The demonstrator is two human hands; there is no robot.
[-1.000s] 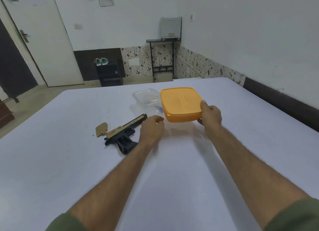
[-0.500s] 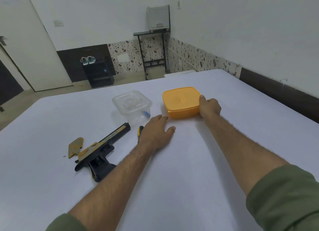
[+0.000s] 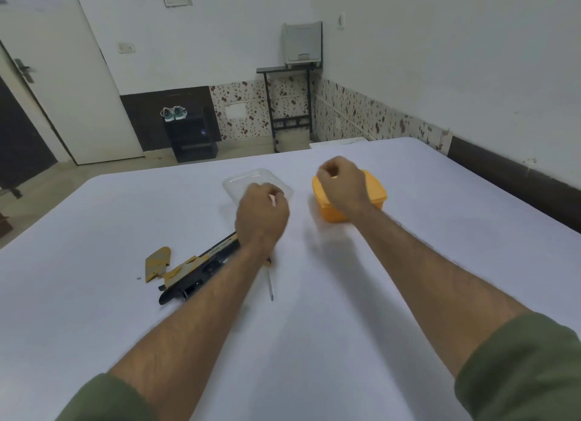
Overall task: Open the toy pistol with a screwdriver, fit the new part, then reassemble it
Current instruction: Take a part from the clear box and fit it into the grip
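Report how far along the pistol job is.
Done: the toy pistol lies opened, a tan panel off beside it. In hand: the left hand pinches something small and pink; the right hand hovers, fingers curled, over the orange lid. Left: fitting, reassembly with the screwdriver.

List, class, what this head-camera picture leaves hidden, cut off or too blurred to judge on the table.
- Clear box: the left hand covers its near side; contents unseen.
- Left hand: something small and pale shows at its fingers; too blurred to identify.
- Screwdriver: the left forearm hides its handle.
- Toy pistol: the forearm covers its grip.
- Orange lid: the right hand covers much of it; whether the fingers hold anything is unclear.
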